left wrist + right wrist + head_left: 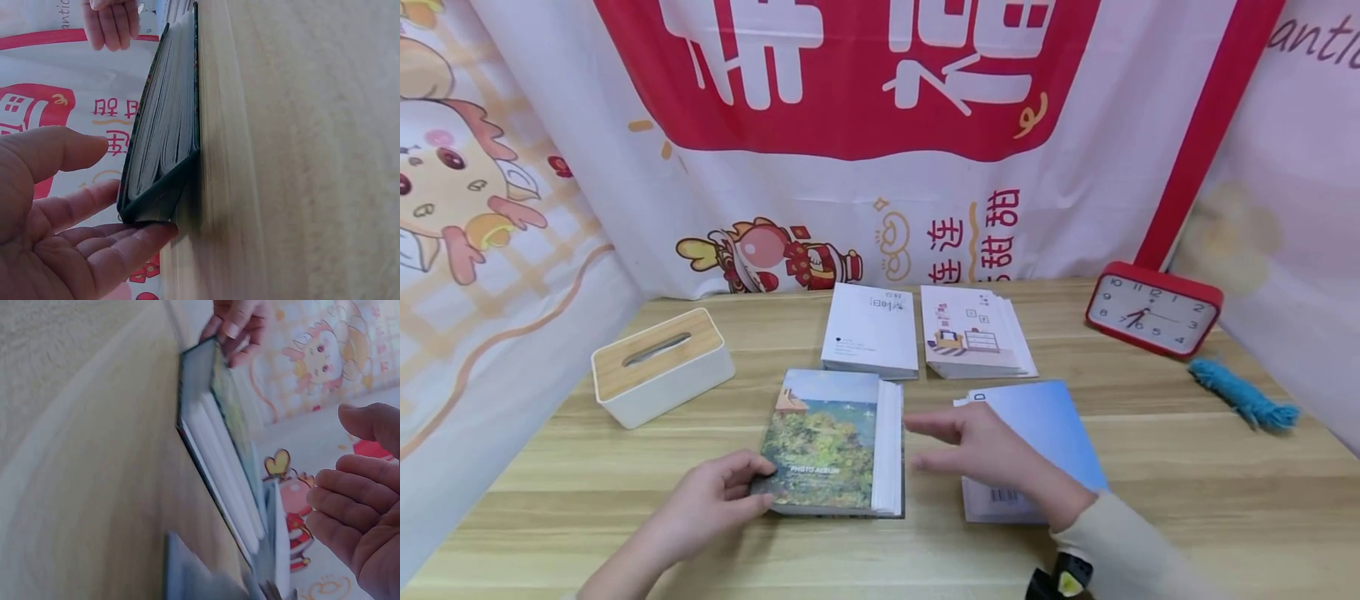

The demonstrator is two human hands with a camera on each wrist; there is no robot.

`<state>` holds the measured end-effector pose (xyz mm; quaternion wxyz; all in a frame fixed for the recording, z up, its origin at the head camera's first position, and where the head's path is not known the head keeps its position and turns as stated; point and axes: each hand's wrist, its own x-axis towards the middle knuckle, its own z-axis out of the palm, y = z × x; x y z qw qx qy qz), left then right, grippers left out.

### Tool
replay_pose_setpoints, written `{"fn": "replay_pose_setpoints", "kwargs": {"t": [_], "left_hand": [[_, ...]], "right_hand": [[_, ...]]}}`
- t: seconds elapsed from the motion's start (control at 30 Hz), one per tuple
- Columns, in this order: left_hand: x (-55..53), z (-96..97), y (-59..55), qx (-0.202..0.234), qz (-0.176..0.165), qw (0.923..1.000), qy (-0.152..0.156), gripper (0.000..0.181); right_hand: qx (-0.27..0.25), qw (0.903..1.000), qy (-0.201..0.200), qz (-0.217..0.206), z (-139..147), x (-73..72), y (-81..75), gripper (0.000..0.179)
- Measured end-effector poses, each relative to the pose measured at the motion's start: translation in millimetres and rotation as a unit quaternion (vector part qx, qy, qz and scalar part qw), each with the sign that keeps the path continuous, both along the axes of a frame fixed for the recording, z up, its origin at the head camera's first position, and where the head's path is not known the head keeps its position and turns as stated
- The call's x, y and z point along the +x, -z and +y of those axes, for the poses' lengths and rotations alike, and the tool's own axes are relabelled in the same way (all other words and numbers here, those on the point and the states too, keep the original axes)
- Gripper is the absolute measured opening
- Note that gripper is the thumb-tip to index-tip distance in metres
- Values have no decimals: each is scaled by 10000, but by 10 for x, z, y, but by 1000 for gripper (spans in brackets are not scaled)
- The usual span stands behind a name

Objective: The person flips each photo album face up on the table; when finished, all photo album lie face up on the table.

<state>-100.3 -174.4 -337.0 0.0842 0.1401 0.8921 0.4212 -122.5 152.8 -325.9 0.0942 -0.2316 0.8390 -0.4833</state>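
A thick photo album with a painted landscape cover lies flat on the wooden table. My left hand is at its lower left, by the spine. In the left wrist view, loosely bent fingers touch the dark spine while the thumb stays off the cover. My right hand hovers with fingers extended between this album and a pale blue album, overlapping the blue one in the head view. In the right wrist view, the landscape album's white pages face the right hand, whose palm holds nothing.
Behind lie a white album and another with a room drawing on its cover. A white tissue box with a wooden lid stands at left. At right are a red alarm clock and a blue yarn bundle. Printed curtains border the table.
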Motion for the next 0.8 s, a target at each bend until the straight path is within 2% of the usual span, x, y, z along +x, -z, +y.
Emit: {"fn": "replay_pose_setpoints", "kwargs": {"t": [0.17, 0.3, 0.4, 0.47, 0.6, 0.7, 0.8], "left_hand": [[-20, 57, -33, -889, 208, 9958, -79, 34], [-86, 127, -62, -1328, 418, 9902, 135, 47], [-142, 184, -85, -1436, 670, 9869, 310, 53], [-177, 248, -112, -1470, 693, 9862, 315, 55], [-230, 466, -170, -1430, 830, 9854, 395, 55], [-256, 696, -208, -1320, 929, 9849, 633, 52], [-263, 942, -245, -1313, 991, 9809, 1033, 52]], "right_hand": [[21, 9994, 331, -133, 252, 39, -87, 50], [-95, 9984, 461, -311, 462, 72, -140, 52], [-99, 9976, 578, -368, 613, 95, -165, 51], [-37, 9967, 717, -372, 708, 117, -171, 51], [8, 9948, 989, -232, 895, 178, -150, 50], [-38, 9929, 1170, -200, 1034, 244, -114, 50], [-69, 9910, 1322, -199, 1176, 324, -83, 50]]}}
